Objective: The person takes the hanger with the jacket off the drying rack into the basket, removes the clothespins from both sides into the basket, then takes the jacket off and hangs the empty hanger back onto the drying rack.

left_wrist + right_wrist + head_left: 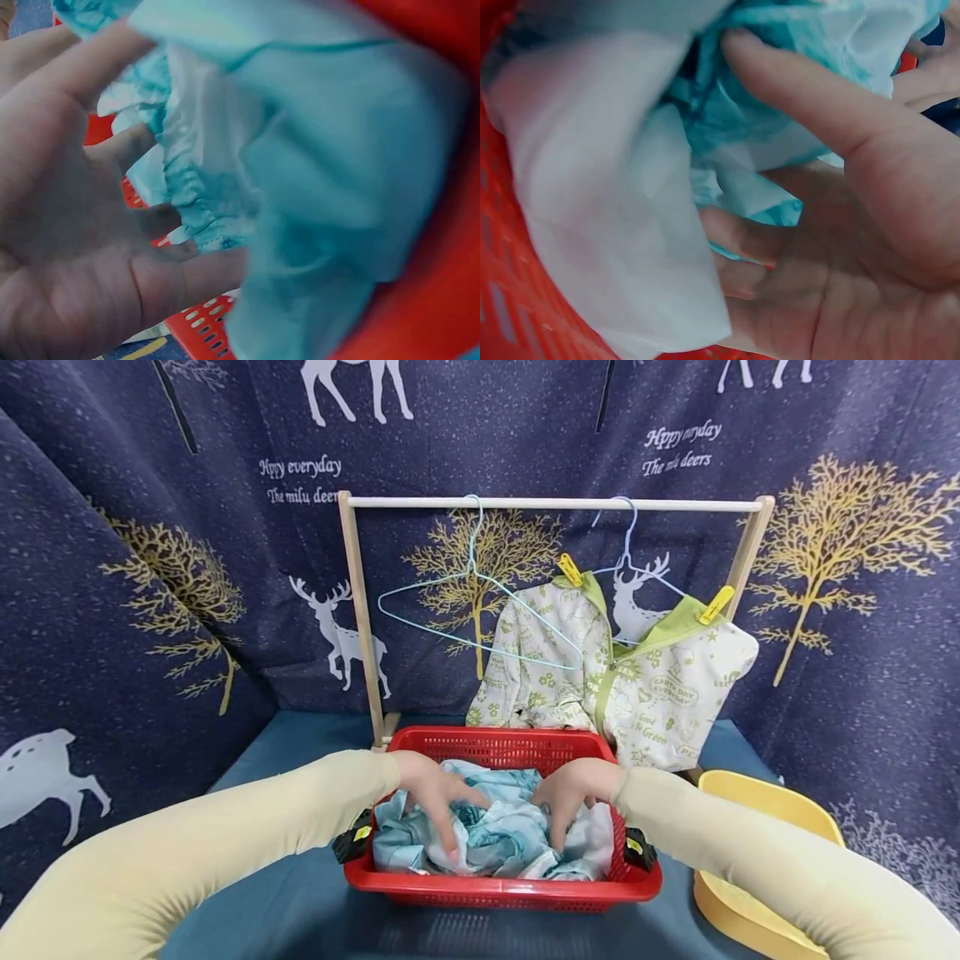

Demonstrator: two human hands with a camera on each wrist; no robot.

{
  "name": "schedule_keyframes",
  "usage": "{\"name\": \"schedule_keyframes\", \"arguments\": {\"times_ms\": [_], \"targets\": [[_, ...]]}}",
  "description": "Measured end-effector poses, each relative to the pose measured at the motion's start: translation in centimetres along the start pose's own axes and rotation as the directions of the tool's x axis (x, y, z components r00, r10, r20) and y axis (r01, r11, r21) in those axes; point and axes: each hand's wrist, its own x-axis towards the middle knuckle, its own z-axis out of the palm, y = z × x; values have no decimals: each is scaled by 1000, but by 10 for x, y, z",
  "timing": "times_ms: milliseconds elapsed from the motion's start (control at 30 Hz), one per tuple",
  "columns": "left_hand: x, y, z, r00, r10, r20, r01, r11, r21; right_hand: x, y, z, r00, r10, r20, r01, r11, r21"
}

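Note:
A crumpled light-blue and white garment (pixel 510 827) fills the red plastic basket (pixel 502 889); its gathered, ruffled seam (pixel 187 180) shows in the left wrist view. My left hand (pixel 438 797) reaches over the basket's left side, fingers spread among the folds. From the right side my right hand (pixel 573 793) dips into the same cloth. In the right wrist view its thumb (pixel 802 90) lies straight along a blue fold, while the other fingers go partly out of sight beneath the fabric. Neither hand is closed around the cloth.
Behind the basket stands a clothes rack (pixel 555 504). A bare light-blue hanger (pixel 480 581) hangs there beside a white and green printed jacket (pixel 645 693), held up by yellow clips (pixel 717 605). A yellow tub (pixel 738 902) stands right of the basket, under my right forearm.

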Motion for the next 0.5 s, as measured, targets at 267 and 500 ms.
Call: {"name": "schedule_keyframes", "arguments": {"times_ms": [267,500], "targets": [[15,6,-16,998,-29,51,37,986,-162,10,5,-18,976,39,214,-75,984,159],[23,11,-12,995,-90,-37,84,986,-140,13,8,-22,974,71,215,-129,953,274]]}}
